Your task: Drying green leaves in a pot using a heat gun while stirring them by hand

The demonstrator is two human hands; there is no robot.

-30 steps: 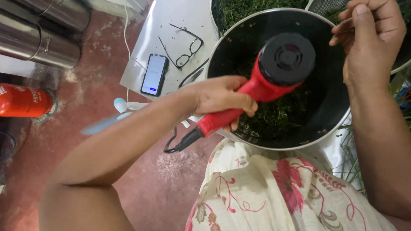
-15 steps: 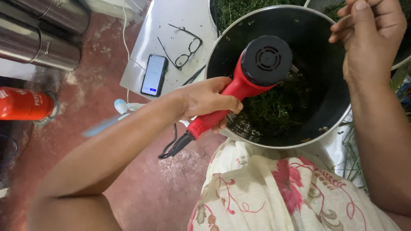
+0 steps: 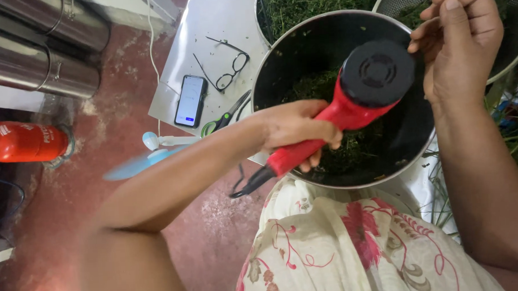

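We see a red concrete floor [image 3: 216, 221] carrying a white flat sheet [image 3: 214, 26]; on it, black-framed glasses [image 3: 227, 63] beside a black phone [image 3: 190, 100].

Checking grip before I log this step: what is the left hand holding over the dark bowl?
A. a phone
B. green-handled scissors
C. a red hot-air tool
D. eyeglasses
C: the left hand wraps the handle of the red hot-air tool above the bowl; the scissors, phone and eyeglasses lie on the white sheet.

The red heat gun [image 3: 349, 105] hangs over the black pan [image 3: 408, 140], blocking its middle. Glasses [image 3: 228, 65], phone [image 3: 190, 100] and scissors [image 3: 223, 117] crowd the white sheet [image 3: 209, 27]; the red floor [image 3: 216, 221] below lies open.
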